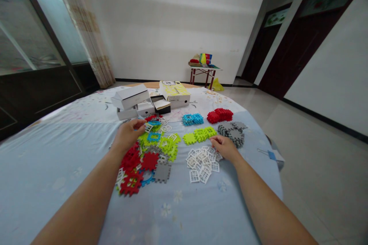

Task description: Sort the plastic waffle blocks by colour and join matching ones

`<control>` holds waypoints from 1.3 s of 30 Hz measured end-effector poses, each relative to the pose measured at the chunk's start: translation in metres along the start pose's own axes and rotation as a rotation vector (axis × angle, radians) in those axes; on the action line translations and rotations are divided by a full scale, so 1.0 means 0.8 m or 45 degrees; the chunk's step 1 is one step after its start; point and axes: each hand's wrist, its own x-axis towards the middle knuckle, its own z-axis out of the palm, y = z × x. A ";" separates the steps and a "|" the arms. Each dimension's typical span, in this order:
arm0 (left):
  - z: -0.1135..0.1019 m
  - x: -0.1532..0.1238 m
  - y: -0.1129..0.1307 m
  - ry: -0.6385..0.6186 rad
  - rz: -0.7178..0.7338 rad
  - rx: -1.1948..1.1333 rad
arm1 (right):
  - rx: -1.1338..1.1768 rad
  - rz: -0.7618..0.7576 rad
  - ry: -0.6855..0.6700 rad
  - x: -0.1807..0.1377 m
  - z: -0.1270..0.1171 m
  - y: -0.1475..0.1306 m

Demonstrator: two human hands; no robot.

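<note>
My left hand point(129, 133) hovers over a mixed heap of plastic interlocking tiles point(149, 153) in red, green, blue, grey and white; its fingers are curled and pinch near a small white window-like piece point(148, 127). My right hand point(224, 147) rests at the right edge of a pile of white window pieces point(201, 162), fingers bent onto them. Sorted groups lie beyond: blue tiles point(192, 119), red tiles point(220, 115), green tiles point(199, 135) and grey tiles point(233, 132).
All lies on a round table with a light blue flowered cloth point(57, 160). White boxes point(132, 101) and a yellow-topped box point(174, 92) stand at the far side. A small red-legged table point(202, 72) with coloured things stands by the wall. Tiled floor lies to the right.
</note>
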 end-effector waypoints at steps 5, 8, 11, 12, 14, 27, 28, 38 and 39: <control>0.026 -0.015 0.040 -0.255 0.005 -0.374 | -0.007 -0.023 0.017 0.000 -0.004 0.000; 0.054 -0.035 0.068 -0.407 0.046 -0.501 | 0.017 -0.021 0.022 -0.001 -0.004 -0.001; 0.076 -0.055 0.092 -0.580 0.156 -0.509 | 0.030 -0.007 0.016 -0.003 -0.003 -0.004; 0.080 -0.060 0.098 -0.605 0.211 -0.472 | 0.033 0.003 0.016 -0.003 -0.003 -0.004; 0.079 -0.063 0.103 -0.560 0.312 -0.341 | 0.036 0.018 0.017 -0.004 -0.004 -0.005; 0.013 -0.005 -0.003 -0.285 0.215 0.509 | 0.034 0.009 -0.004 0.001 -0.001 0.005; 0.016 -0.004 -0.006 -0.307 0.223 0.541 | 0.034 0.009 -0.004 0.001 -0.001 0.005; 0.041 -0.006 -0.015 -0.339 0.380 0.624 | 0.025 -0.018 0.007 0.000 -0.001 0.006; 0.039 -0.007 -0.013 -0.324 0.369 0.602 | 0.024 -0.014 0.005 0.000 0.000 0.006</control>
